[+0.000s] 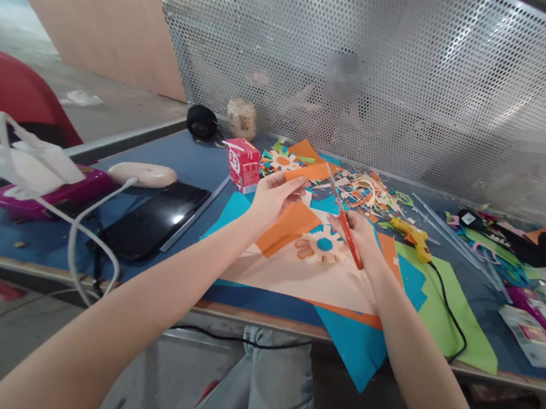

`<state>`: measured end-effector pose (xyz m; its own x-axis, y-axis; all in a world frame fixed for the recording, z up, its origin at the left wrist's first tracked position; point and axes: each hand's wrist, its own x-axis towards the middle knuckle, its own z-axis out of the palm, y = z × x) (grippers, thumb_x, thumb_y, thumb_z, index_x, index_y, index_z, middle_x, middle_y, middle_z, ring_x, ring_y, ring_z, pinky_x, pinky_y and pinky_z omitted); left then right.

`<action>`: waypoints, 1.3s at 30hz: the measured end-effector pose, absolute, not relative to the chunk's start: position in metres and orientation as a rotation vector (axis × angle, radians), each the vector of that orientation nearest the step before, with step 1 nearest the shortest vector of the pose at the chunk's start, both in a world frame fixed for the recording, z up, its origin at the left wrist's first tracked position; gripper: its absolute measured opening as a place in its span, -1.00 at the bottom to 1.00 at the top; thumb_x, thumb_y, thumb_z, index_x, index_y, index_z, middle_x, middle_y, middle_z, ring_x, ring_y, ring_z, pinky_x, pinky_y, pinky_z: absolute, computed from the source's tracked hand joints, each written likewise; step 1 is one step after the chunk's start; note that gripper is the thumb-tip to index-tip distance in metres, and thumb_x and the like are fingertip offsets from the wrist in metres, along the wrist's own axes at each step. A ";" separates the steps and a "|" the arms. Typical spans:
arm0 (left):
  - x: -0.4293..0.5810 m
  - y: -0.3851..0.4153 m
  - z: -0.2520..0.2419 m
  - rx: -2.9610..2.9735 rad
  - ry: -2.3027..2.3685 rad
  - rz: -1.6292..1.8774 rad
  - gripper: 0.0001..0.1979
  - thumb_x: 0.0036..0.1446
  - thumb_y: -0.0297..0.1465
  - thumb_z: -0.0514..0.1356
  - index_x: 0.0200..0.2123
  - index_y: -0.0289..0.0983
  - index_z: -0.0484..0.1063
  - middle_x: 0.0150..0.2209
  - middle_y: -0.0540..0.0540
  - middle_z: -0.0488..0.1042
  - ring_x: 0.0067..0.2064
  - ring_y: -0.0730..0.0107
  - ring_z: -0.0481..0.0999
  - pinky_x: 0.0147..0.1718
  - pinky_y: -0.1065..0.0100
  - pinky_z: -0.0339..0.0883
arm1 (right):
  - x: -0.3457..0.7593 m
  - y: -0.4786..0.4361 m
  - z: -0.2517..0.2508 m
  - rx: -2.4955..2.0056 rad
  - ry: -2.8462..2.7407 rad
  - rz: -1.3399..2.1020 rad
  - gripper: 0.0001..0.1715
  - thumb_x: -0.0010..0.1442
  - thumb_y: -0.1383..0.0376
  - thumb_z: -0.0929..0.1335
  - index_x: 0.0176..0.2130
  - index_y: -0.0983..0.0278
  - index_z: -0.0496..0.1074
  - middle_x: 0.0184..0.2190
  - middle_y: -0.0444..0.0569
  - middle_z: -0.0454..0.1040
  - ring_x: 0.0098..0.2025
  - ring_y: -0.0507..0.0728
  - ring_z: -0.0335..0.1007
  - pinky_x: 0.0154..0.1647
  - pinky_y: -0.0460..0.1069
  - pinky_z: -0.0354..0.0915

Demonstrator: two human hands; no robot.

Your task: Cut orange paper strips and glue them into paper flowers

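My left hand (273,198) pinches a small strip of orange paper (311,172) and holds it up over the blue table (194,164). My right hand (358,234) is closed round the orange handles of a pair of scissors (344,222), whose blades point up toward the strip. Below the hands lie a larger orange sheet (286,227), a cream paper flower with a blue centre (322,245), a cream sheet (295,275) and blue sheets (360,350).
A yellow glue gun (411,233) with a black cord lies right of my hands on green paper (456,315). Paper scraps (367,191), a red carton (243,164), a black tablet (154,218), a white charger and cable (33,169) and a perforated metal screen (365,71) surround the work area.
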<state>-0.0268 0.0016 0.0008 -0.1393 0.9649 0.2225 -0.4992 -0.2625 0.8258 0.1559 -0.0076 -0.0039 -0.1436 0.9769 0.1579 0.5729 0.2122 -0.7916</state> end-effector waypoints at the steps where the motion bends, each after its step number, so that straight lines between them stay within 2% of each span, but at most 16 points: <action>1: -0.027 0.001 0.001 0.940 0.714 1.649 -0.80 -0.25 -0.36 0.35 -0.50 -0.33 0.47 -0.52 -0.01 0.46 -0.53 0.61 0.36 -0.55 0.50 0.21 | 0.156 -0.008 -0.004 -1.460 -1.813 0.771 -0.47 -0.13 -0.15 0.32 -0.51 0.26 0.25 -0.60 -0.16 0.30 -0.54 0.01 0.17 -0.53 -0.07 0.09; 7: -0.026 -0.001 0.002 0.929 0.729 1.654 -0.81 -0.26 -0.37 0.35 -0.51 -0.33 0.46 -0.53 -0.01 0.45 -0.53 0.61 0.36 -0.55 0.50 0.18 | 0.155 -0.008 -0.003 -1.512 -1.813 0.788 -0.44 -0.14 -0.19 0.30 -0.53 0.26 0.23 -0.65 -0.17 0.27 -0.61 -0.02 0.10 -0.62 -0.09 0.01; 22: -0.025 -0.001 0.002 0.894 0.729 1.649 -0.77 -0.31 -0.34 0.37 -0.52 -0.32 0.47 -0.53 0.00 0.45 -0.54 0.61 0.36 -0.56 0.51 0.19 | 0.155 -0.009 -0.003 -1.504 -1.834 0.775 -0.47 -0.14 -0.15 0.32 -0.50 0.26 0.25 -0.58 -0.16 0.31 -0.53 0.00 0.17 -0.53 -0.07 0.08; 29: -0.025 -0.003 0.004 0.896 0.730 1.637 -0.76 -0.31 -0.35 0.38 -0.52 -0.33 0.46 -0.53 0.00 0.46 -0.54 0.62 0.34 -0.55 0.51 0.20 | 0.155 -0.010 -0.001 -1.513 -1.816 0.773 -0.46 -0.13 -0.17 0.31 -0.54 0.25 0.21 -0.67 -0.20 0.21 -0.61 -0.02 0.08 -0.62 -0.09 0.00; 39: -0.025 -0.002 0.002 0.912 0.728 1.638 -0.78 -0.29 -0.36 0.37 -0.52 -0.31 0.45 -0.52 0.00 0.46 -0.54 0.62 0.35 -0.55 0.50 0.20 | 0.155 -0.009 -0.005 -1.500 -1.803 0.785 -0.47 -0.12 -0.15 0.32 -0.58 0.24 0.17 -0.74 -0.24 0.10 -0.67 -0.04 0.01 -0.66 -0.10 -0.06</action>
